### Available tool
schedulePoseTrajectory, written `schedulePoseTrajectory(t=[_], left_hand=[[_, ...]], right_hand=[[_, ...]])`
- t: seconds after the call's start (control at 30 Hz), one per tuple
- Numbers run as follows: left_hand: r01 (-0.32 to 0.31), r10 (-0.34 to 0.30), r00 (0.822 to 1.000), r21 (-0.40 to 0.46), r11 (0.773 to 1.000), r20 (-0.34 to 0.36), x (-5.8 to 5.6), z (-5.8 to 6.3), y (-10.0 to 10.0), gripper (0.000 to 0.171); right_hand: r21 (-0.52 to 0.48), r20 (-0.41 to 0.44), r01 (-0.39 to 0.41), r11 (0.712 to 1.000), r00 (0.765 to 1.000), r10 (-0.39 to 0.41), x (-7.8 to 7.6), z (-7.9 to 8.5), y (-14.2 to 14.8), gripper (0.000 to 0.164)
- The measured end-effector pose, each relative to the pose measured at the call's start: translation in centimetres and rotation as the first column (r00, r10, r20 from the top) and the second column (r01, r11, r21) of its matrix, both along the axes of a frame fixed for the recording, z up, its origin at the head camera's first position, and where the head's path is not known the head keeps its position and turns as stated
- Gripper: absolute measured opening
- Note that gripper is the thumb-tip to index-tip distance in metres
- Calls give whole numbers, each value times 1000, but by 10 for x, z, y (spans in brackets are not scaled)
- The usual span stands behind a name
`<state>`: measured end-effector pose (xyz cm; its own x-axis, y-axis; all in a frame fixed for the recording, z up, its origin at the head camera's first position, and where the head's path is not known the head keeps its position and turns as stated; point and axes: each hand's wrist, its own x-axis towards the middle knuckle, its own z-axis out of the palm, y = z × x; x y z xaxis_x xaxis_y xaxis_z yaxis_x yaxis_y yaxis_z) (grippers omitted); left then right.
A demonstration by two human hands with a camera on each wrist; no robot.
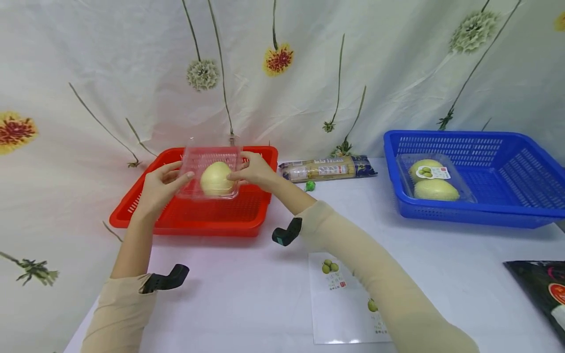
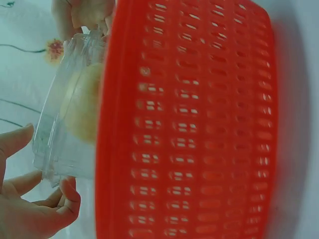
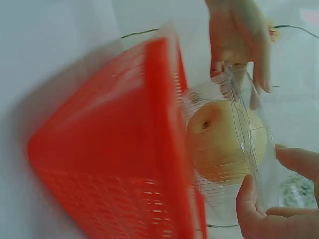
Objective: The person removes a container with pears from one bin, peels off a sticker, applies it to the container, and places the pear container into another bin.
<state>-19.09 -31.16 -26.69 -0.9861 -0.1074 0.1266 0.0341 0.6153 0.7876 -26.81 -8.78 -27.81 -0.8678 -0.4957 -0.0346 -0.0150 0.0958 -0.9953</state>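
A clear plastic box [image 1: 192, 159] is held up over the red basket [image 1: 212, 228], tilted so its inside faces me. One round, pale yellow fruit [image 1: 215, 179] sits inside it; the right wrist view shows a dark spot on its skin. My left hand [image 1: 160, 188] grips the box's left side, thumb on one face and fingers on the other. At the right side, my right hand [image 1: 257, 171] pinches the edge between thumb and fingers. In the left wrist view the basket wall [image 2: 189, 124] hides part of the box.
A blue basket [image 1: 468, 213] at the right holds a labelled clear box [image 1: 463, 193] with two pale yellow fruits. Between the baskets lie a long packet [image 1: 328, 168] and a small green object [image 1: 310, 186]. Nearer are a sticker sheet [image 1: 337, 316] and a black bag [image 1: 536, 284].
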Motion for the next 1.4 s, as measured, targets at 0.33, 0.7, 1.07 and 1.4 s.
schedulePoseTrajectory(t=[0.33,0.7,1.07,1.4], left_hand=[[55,-46,997,161,985,-61,7,15,31,63],[229,-189,971,327,917,-149,6,17,67,55],[280,-265,960,359,890,-91,2,10,105,51],[351,-351,934,313,882,-58,1,-3,141,49]], right_hand=[[-28,-110,-20,999,994,16,7,24,50,61],[-29,-107,-6,1000,994,3,16,35,98,65],[98,-138,32,995,990,-19,28,33,152,66],[113,-108,41,993,994,-29,36,12,199,66]])
